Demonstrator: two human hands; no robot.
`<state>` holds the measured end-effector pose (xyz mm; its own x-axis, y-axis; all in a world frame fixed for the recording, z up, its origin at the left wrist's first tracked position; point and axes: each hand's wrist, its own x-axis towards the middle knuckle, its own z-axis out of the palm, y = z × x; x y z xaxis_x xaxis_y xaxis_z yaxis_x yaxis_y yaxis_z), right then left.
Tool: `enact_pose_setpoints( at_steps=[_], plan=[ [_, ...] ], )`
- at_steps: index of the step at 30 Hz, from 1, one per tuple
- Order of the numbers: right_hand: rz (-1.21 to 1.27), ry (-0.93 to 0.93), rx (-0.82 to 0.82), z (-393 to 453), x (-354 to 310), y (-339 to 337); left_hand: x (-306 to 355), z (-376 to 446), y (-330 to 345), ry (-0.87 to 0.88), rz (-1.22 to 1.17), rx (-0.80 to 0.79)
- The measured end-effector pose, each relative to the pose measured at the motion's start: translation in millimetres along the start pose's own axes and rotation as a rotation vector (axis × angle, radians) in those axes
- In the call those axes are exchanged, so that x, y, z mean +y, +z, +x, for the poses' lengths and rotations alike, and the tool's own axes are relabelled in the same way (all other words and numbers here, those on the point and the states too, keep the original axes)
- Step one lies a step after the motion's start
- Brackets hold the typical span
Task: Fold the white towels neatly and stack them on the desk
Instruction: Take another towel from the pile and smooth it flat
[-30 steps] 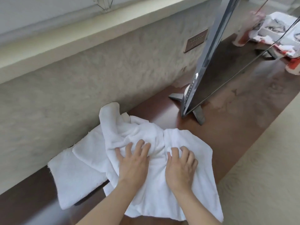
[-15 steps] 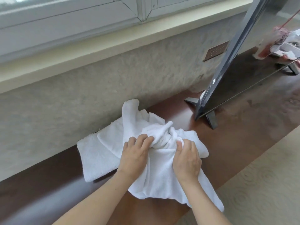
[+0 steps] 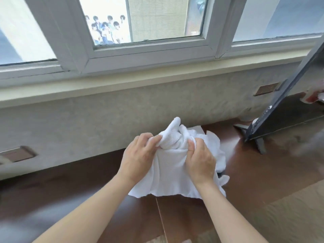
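A white towel (image 3: 171, 174) is bunched up and lifted off the dark brown desk (image 3: 73, 186), its lower edge hanging down to the wood. My left hand (image 3: 138, 156) grips the gathered cloth on its left side. My right hand (image 3: 200, 160) grips the bunch from the right. A twisted knob of towel sticks up between the two hands. More white cloth lies behind my right hand, partly hidden; whether it is a second towel is unclear.
A dark flat screen (image 3: 287, 104) on metal feet leans at the right on the desk. The textured wall (image 3: 87, 120) and a window sill run behind. Wall sockets (image 3: 267, 88) sit left and right. Beige carpet (image 3: 289, 214) lies at lower right.
Both hands went from lying flat on the spread towel to gripping it and gathering it into a bunch raised off the desk. The view tilted up to show the window.
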<state>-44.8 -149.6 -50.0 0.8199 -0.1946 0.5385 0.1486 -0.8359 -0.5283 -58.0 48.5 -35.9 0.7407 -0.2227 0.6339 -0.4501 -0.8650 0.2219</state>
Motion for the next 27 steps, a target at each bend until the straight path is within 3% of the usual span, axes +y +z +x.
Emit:
enact_pose_setpoints(
  at_steps=[7, 11, 21, 24, 27],
  plan=[
    [0.052, -0.248, -0.012, -81, -144, 33, -81, -108, -138, -0.135, 0.147, 0.037],
    [0.103, -0.352, -0.124, -129, -207, 67, -130, -169, -198, -0.180, 0.275, 0.028],
    [0.111, -0.555, -0.225, -172, -304, 163, -232, -255, -241, -0.228, 0.612, -0.044],
    [0.081, -0.556, -0.358, -184, -301, 198, -255, -282, -214, -0.392, 0.573, -0.217],
    [-0.040, -0.457, -0.869, -204, -281, 232, -266, -317, -179, -0.722, 0.443, -0.661]
  ],
)
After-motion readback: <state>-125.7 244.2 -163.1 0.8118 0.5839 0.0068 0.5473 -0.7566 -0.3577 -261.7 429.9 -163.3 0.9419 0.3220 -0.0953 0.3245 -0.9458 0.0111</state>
